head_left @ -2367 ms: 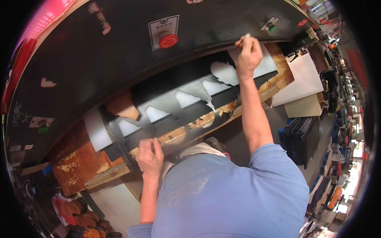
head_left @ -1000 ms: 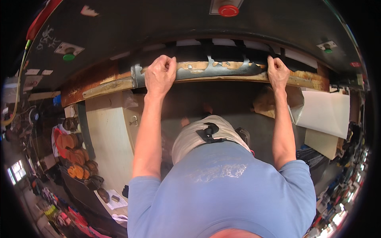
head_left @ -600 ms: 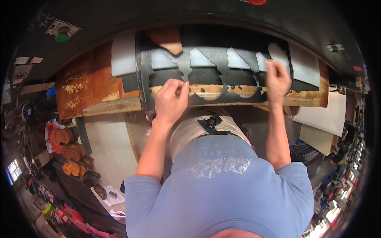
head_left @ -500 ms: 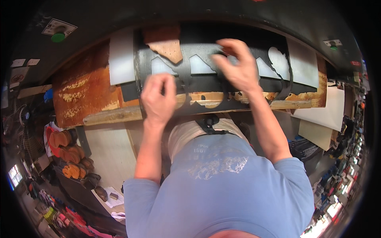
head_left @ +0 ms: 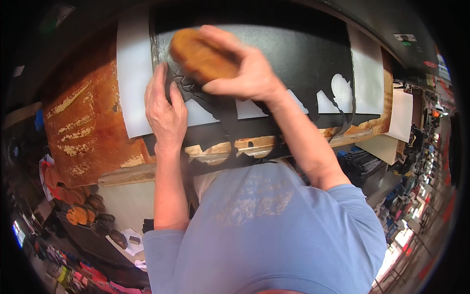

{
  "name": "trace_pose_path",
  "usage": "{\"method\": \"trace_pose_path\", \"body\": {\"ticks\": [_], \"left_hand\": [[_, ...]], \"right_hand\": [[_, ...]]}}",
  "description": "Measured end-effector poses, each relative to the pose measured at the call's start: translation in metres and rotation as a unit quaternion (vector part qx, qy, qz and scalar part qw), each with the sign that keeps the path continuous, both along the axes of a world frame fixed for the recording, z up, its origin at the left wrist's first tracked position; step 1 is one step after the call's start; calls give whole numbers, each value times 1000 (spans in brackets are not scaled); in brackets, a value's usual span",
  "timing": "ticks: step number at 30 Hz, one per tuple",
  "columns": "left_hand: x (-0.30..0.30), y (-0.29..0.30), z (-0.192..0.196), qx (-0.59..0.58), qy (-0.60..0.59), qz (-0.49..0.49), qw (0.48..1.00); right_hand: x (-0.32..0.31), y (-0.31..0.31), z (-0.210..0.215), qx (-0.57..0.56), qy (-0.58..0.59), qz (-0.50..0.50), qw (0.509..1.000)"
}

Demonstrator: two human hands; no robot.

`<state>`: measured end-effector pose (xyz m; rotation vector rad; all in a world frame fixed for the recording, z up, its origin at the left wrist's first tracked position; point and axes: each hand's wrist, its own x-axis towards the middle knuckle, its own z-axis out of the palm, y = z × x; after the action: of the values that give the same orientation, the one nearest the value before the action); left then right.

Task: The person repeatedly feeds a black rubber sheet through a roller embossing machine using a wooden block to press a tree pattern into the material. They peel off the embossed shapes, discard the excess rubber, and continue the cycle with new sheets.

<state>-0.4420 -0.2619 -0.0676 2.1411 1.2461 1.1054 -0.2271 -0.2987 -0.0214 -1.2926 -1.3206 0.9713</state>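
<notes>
While left hand [head_left: 165,110] presses, right hand [head_left: 245,73] (blurred) grips block [head_left: 198,54]

Block [head_left: 200,56] on sheet [head_left: 303,54] — left hand [head_left: 165,110] beside

A worn wooden workbench [head_left: 85,132], orange-brown with pale scraped patches, fills the left and centre of the frame. Above it, along the top edge, runs a dark machine housing [head_left: 387,19] with a small green light at upper right. Cluttered shelves of colourful goods [head_left: 421,196] line the right edge. At lower left, brown rounded wooden forms [head_left: 83,215] sit in dim light.
</notes>
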Motion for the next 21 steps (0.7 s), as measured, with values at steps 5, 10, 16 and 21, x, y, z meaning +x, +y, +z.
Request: {"method": "trace_pose_path", "body": {"ticks": [5, 10, 16, 21], "left_hand": [[5, 2, 4, 5, -14, 7, 1000], [10, 4, 6, 21, -1, 17, 1000], [13, 5, 9, -3, -17, 23, 1000], [14, 6, 11, -39, -71, 11, 997]], "right_hand": [[46, -36, 16, 37, -9, -71, 997], [42, -53, -16, 75, -381, -158, 908], [44, -54, -17, 94, -384, -163, 904], [42, -53, -17, 109, -378, -169, 904]]}}
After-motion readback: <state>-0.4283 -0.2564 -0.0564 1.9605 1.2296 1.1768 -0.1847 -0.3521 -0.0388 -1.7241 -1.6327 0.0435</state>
